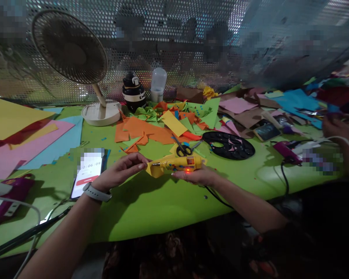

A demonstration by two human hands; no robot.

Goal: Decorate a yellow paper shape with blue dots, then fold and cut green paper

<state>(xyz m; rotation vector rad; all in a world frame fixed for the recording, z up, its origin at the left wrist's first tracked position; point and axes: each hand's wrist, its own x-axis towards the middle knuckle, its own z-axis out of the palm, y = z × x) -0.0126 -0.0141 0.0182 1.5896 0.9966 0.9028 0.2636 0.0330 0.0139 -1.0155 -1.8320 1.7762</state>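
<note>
My right hand (196,176) is closed around a yellow glue gun (180,162) with a red light glowing on its body; its nozzle points left. My left hand (120,172), with a white watch on the wrist, pinches a small folded yellow paper piece (152,169) right at the nozzle tip. Both hands hover just above the green table (151,201) near its front edge. A black cord runs from the glue gun down over the table's edge.
A phone (88,172) showing a timer lies left of my left hand. Scissors (184,148) and a black round tray (229,144) lie behind the glue gun. Coloured paper scraps (163,126), a fan (72,54), two bottles and paper sheets fill the back. Another person's hand (336,128) is at right.
</note>
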